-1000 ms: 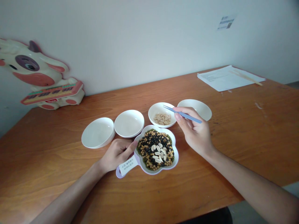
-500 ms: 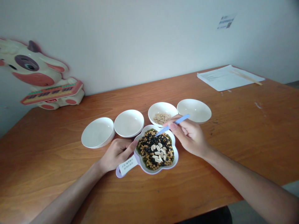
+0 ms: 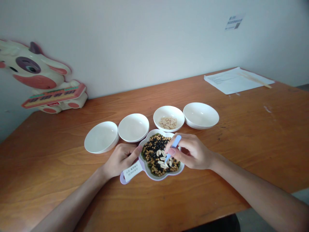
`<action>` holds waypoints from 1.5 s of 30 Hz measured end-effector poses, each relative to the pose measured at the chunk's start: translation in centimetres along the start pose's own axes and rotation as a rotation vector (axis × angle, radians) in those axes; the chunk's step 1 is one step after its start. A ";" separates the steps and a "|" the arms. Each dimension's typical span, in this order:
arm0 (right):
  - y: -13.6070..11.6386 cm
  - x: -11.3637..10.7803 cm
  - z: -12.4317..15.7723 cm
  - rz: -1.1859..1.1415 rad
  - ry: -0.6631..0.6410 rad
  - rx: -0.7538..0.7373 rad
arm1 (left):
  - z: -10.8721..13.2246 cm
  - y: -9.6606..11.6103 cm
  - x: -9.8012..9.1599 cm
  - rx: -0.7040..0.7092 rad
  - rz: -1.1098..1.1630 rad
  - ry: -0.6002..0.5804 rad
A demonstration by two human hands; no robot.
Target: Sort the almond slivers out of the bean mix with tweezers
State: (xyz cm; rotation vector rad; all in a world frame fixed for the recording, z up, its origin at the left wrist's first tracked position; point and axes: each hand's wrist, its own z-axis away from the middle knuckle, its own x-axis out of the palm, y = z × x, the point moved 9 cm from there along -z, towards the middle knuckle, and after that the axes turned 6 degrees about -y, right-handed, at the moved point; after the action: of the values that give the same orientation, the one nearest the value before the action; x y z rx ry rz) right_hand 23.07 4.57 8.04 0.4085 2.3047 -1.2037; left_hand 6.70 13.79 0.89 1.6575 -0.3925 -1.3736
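My left hand [image 3: 120,159] grips the flower-shaped, white-and-lilac dish [image 3: 156,178] by its left side, thumb on the rim. The dish has a labelled handle [image 3: 131,171] pointing down-left. Dark beans [image 3: 156,141], tan beans [image 3: 152,169] and some green ones fill it, with several pale oval seeds [image 3: 162,163] on top toward the front. Over the dish's right edge, my right hand [image 3: 194,151] pinches blue tweezers [image 3: 177,140]. Their tips point down among the pale seeds; I cannot tell whether a seed is between them.
Behind the dish, several white bowls stand in a row; one bowl [image 3: 156,113] holds pale seeds [image 3: 168,122]. A cow-shaped toy keyboard [image 3: 54,96] is at the back left. Papers [image 3: 224,83] with a wooden stick [image 3: 257,80] lie at the back right of the wooden table [image 3: 108,206].
My right hand has moved down and toward me, carrying the tweezers from the dish's back part to the pale seeds, now more upright. My left hand and the dish have stayed put.
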 end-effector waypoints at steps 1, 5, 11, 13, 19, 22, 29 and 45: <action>0.0 0.0 0.0 0.007 0.003 -0.005 | 0.0 0.1 0.0 0.004 -0.001 0.000; 0.0 -0.1 -0.1 0.018 0.014 -0.010 | -0.1 0.3 0.0 0.023 0.006 0.001; -0.3 0.4 0.0 0.037 -0.013 -0.056 | 0.0 0.0 0.0 0.007 -0.004 0.002; -0.4 0.7 0.0 0.045 -0.032 -0.074 | 0.0 0.0 0.0 0.003 -0.004 0.001; -0.7 0.9 0.0 0.051 -0.040 -0.108 | 0.0 0.2 0.0 0.003 0.004 -0.003; -0.6 1.0 0.0 0.052 -0.049 -0.097 | 0.0 0.2 0.0 0.005 0.014 -0.008; 0.2 1.3 0.4 0.070 -0.051 -0.066 | -0.1 0.1 0.0 0.005 0.019 -0.008; 1.7 -4.4 1.7 -0.119 0.543 0.158 | 0.0 0.2 0.0 0.006 0.022 0.007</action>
State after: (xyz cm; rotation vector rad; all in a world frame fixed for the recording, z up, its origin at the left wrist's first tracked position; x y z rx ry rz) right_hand 28.03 3.99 8.56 0.7407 2.7230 -1.4813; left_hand 6.73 13.72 1.05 1.6581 -0.4103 -1.3511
